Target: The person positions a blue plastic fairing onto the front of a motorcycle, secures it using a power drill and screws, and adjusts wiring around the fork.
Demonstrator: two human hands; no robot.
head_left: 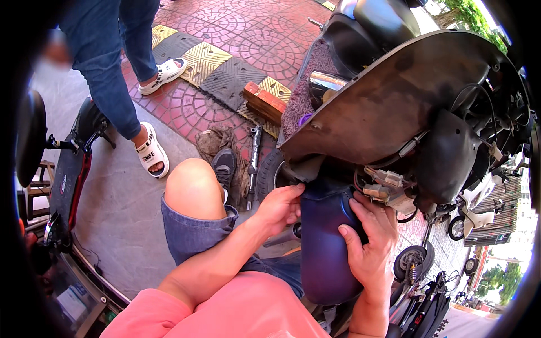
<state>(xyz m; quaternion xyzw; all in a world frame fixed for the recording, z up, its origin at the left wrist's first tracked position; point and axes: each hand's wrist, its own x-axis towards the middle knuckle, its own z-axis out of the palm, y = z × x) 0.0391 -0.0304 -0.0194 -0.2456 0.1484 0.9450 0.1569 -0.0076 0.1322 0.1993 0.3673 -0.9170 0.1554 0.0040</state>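
A glossy dark blue-purple scooter fender [327, 248] stands between my hands, below the scooter's large dark brown body panel [383, 96]. My left hand [282, 209] has its fingers curled and pinches the fender's upper left edge. Along the fender's right side lies my right hand [373, 234], gripping it with the thumb on the front face and the fingers near the top. White wire connectors [386, 183] hang just above the right fingers. Part of a wheel [271, 174] shows left of the fender; its lower end is hidden.
A shock absorber [253, 166] and a dirty rag [217, 141] lie on the ground by my shoe [224, 168]. Beyond are a red wooden block [264, 102] and a yellow-black ramp [222, 76]. A person in white slippers [151, 151] stands left, near a kick scooter [73, 174].
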